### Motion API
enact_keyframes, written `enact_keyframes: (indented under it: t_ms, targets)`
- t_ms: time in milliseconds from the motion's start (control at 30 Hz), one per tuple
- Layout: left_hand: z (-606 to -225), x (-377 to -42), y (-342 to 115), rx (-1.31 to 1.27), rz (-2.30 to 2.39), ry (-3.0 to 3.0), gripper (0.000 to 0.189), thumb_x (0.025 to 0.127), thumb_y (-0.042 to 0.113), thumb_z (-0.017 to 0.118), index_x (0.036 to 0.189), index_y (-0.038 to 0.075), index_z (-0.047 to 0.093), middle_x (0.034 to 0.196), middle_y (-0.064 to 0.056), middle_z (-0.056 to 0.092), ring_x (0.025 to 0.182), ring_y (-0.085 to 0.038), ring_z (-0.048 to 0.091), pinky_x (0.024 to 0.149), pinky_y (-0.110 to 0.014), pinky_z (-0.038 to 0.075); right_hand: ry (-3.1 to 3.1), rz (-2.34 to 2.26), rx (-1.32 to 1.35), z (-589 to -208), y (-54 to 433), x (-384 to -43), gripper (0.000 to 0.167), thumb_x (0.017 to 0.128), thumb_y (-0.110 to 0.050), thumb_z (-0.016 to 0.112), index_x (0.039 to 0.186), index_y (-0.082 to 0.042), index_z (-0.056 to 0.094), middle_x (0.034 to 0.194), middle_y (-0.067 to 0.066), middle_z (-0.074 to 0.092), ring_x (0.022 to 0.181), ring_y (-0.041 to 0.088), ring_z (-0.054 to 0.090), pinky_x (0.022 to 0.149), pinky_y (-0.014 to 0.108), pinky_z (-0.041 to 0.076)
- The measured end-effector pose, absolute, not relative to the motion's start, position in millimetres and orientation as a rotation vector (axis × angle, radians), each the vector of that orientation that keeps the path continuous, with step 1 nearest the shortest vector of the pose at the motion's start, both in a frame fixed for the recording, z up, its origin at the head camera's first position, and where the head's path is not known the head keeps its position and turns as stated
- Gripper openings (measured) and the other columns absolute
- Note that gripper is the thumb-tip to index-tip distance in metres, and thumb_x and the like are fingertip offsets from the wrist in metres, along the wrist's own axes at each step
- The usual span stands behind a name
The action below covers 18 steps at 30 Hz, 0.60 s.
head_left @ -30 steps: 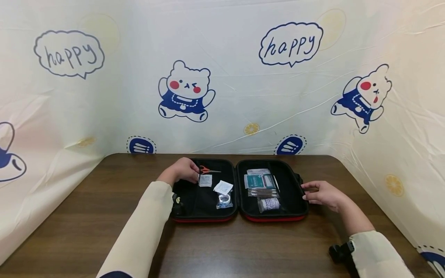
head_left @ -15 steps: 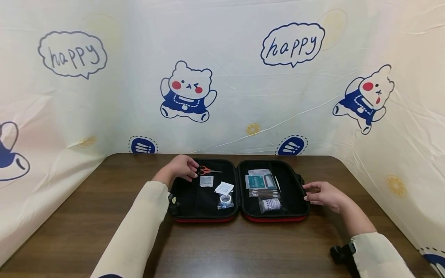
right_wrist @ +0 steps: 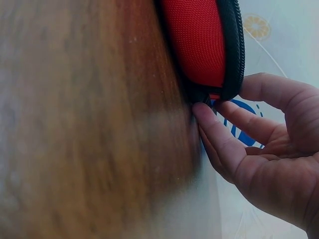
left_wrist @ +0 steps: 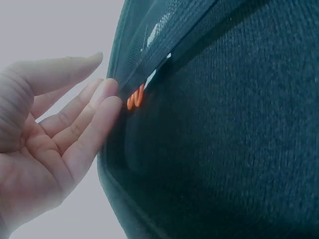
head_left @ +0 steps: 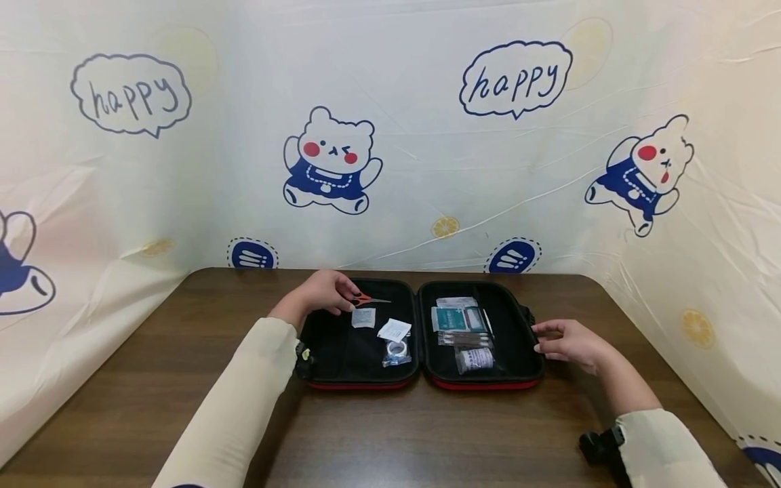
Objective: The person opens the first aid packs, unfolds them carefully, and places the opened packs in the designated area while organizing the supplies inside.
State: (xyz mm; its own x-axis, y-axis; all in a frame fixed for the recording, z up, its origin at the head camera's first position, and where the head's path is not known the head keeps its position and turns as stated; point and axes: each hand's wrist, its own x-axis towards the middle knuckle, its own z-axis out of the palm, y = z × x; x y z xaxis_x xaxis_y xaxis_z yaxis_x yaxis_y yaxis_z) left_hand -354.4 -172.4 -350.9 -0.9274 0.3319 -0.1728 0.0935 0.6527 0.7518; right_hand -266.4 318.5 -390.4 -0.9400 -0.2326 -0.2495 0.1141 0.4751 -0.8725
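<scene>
A black-lined zip case [head_left: 326, 356] with a red outer shell [right_wrist: 197, 45] lies spread flat on the table. Orange-handled scissors [head_left: 373, 299] sit in the left half, near its far edge. My left hand [head_left: 322, 293] reaches over that far left corner, fingertips right beside the orange handles [left_wrist: 134, 98]; thumb and fingers stand apart in the left wrist view. On the other side, my right hand [head_left: 573, 344] holds the outer edge of the right half, with the thumb against the zipper rim and fingers under the corner.
The left half also holds a small white packet [head_left: 363, 318], a white square packet [head_left: 394, 330] and a wrapped tape roll [head_left: 397, 349]. Across the hinge are a green-and-white packet [head_left: 451, 318], a row of thin sticks [head_left: 462, 339] and a wrapped bandage roll [head_left: 476, 358].
My left hand drew back slightly left, then its fingers came back over the scissors handles. The right hand stays at the case's edge.
</scene>
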Motion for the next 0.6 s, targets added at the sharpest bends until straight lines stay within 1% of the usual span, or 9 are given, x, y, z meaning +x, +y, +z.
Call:
enact_keyframes:
  t_ms: [100, 200, 300, 467, 600]
  targets:
    - [-348.7, -352.6, -168.2, 0.39, 1.149, 2.564, 0.037, 0.084, 0.001, 0.075, 0.12, -0.002, 0.065, 0.108, -0.018, 0.066, 0.085, -0.022, 0.063, 0.073, -0.032, 0.058, 2.391, -1.455, -0.103, -390.2, 318.2, -266.9, 0.057, 0.089, -0.007, 0.07, 0.134, 0.015, 0.044, 0.135, 0.035, 0.043, 0.11, 0.028, 0.055, 0.089, 0.037, 0.054]
    - [-347.2, -350.8, -162.4, 0.435, 1.151, 2.552, 0.037, 0.083, 0.004, 0.076, 0.118, -0.001, 0.066, 0.099, -0.012, 0.067, 0.083, -0.022, 0.061, 0.074, -0.032, 0.058, 2.385, -1.469, -0.099, -391.2, 318.4, -267.3, 0.057, 0.088, -0.006, 0.07, 0.134, 0.016, 0.043, 0.135, 0.035, 0.043, 0.11, 0.027, 0.055, 0.088, 0.037, 0.054]
    - [-346.0, -349.5, -156.4, 0.479, 1.155, 2.54, 0.035, 0.083, 0.005, 0.076, 0.117, -0.001, 0.067, 0.096, -0.009, 0.067, 0.083, -0.022, 0.06, 0.075, -0.033, 0.058, 2.384, -1.474, -0.101, -392.0, 318.6, -267.8, 0.057, 0.088, -0.006, 0.07, 0.134, 0.016, 0.044, 0.135, 0.035, 0.043, 0.11, 0.027, 0.055, 0.088, 0.037, 0.054]
    - [-344.6, -349.3, -147.1, 0.538, 1.162, 2.526, 0.033, 0.083, 0.005, 0.076, 0.115, 0.0, 0.068, 0.094, -0.008, 0.067, 0.082, -0.022, 0.06, 0.075, -0.033, 0.058, 2.384, -1.476, -0.111, -392.7, 319.1, -268.1, 0.057, 0.088, -0.006, 0.07, 0.134, 0.016, 0.044, 0.135, 0.035, 0.042, 0.11, 0.027, 0.056, 0.088, 0.037, 0.054]
    - [-345.5, -350.9, -140.6, 0.593, 1.166, 2.513, 0.034, 0.082, 0.006, 0.077, 0.114, 0.0, 0.068, 0.096, -0.01, 0.066, 0.082, -0.021, 0.059, 0.074, -0.033, 0.057, 2.384, -1.486, -0.106, -392.2, 318.8, -267.5, 0.057, 0.088, -0.006, 0.07, 0.133, 0.016, 0.044, 0.136, 0.036, 0.041, 0.113, 0.028, 0.055, 0.088, 0.037, 0.054]
